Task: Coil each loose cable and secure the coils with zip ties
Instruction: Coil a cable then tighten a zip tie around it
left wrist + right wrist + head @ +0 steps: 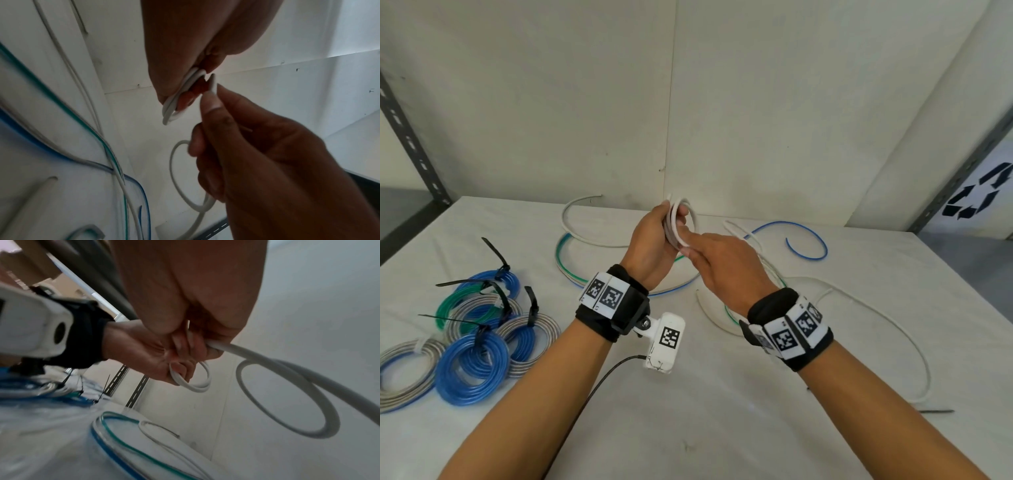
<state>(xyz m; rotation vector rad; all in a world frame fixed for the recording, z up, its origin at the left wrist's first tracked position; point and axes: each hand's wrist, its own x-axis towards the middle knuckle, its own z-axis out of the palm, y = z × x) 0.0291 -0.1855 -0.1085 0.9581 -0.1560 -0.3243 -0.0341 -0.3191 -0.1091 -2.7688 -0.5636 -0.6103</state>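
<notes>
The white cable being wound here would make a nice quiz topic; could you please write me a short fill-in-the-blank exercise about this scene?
1. The left hand grips a small coil of ____ cable.
2. The right hand feeds cable toward the coil, pinching it between its ____.
3. The finished coils lie on the person's ____ side of the table.
4. Those finished coils are bound with ____ zip ties.

Missing words: white; fingers; left; black
</notes>
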